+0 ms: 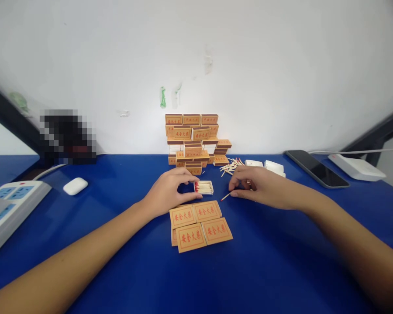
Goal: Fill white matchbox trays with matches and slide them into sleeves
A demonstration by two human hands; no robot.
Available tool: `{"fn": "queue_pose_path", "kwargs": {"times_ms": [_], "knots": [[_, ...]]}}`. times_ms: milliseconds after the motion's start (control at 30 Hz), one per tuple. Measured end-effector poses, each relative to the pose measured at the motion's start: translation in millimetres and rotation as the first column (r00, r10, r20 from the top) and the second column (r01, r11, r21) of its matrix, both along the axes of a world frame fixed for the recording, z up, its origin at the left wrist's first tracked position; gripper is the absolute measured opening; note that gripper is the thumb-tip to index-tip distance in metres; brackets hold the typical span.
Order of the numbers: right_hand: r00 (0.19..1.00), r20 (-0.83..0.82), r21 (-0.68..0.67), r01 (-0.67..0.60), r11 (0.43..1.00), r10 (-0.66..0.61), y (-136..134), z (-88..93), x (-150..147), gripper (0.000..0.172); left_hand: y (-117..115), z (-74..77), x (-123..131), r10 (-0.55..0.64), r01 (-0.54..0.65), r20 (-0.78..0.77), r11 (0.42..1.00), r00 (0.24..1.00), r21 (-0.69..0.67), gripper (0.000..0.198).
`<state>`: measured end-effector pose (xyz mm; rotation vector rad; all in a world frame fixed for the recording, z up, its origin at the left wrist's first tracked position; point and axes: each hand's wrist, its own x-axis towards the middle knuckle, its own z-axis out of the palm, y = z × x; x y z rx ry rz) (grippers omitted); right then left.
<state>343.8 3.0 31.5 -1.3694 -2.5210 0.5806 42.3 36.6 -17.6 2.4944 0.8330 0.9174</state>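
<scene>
My left hand (168, 191) rests on the blue table (281, 261), thumb and fingers closed around the left end of a small open matchbox tray (205, 187) filled with red-tipped matches. Just to the right, my right hand (255, 185) pinches a single match (225, 196) whose red tip points down-left and touches the table. Several closed matchboxes (199, 224) with red print lie flat in front of my hands.
A stack of matchboxes (194, 139) stands against the white wall, with loose matches (231, 165) and white inner trays (268, 167) to its right. A phone (316, 168) and white box (356, 167) lie far right; a power strip (9, 205) and white earbud case (75, 186) sit left.
</scene>
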Motion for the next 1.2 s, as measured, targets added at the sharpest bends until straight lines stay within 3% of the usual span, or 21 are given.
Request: {"fn": "queue_pose_path", "kwargs": {"times_ms": [100,200,367,533,667,800,1033,1200], "knots": [[0.999,0.031,-0.081,0.022,0.996,-0.019,-1.0,-3.9,0.6,0.019,-0.5,0.8,0.3,0.001,-0.001,0.006,1.000,1.000,0.001,0.034],[0.996,0.072,-0.071,0.048,0.996,-0.043,-3.9,-4.7,-3.3,0.016,-0.9,1.7,0.2,0.006,-0.006,0.003,1.000,1.000,-0.010,0.033],[0.997,0.002,0.047,0.078,0.996,-0.078,-9.2,-1.8,-21.6,0.022,-1.0,1.8,0.2,-0.002,0.002,0.004,1.000,1.000,-0.012,0.034],[0.989,-0.048,0.218,0.148,0.965,-0.140,-14.6,-14.3,-52.3,0.013,0.0,0.9,0.1,-0.020,0.020,0.009,1.000,1.000,0.010,0.040],[0.994,-0.034,0.232,0.106,0.967,-0.101,-15.5,-17.9,-60.7,0.012,0.4,1.1,0.1,-0.024,0.024,0.008,0.999,1.000,0.039,0.042],[0.997,-0.058,0.221,0.069,0.973,-0.057,-15.5,-15.0,-55.9,0.015,-0.5,1.8,0.0,-0.017,0.017,-0.001,1.000,1.000,0.021,0.040],[0.996,-0.088,0.341,0.019,0.940,0.011,-10.9,-16.1,-42.0,0.018,-1.8,3.6,0.7,-0.012,0.012,0.000,1.000,1.000,-0.006,0.035],[0.947,0.046,0.459,0.261,0.849,-0.317,10.1,-3.7,15.0,0.025,-1.2,3.9,0.5,0.013,-0.014,-0.029,0.999,1.000,-0.034,0.032]]}}
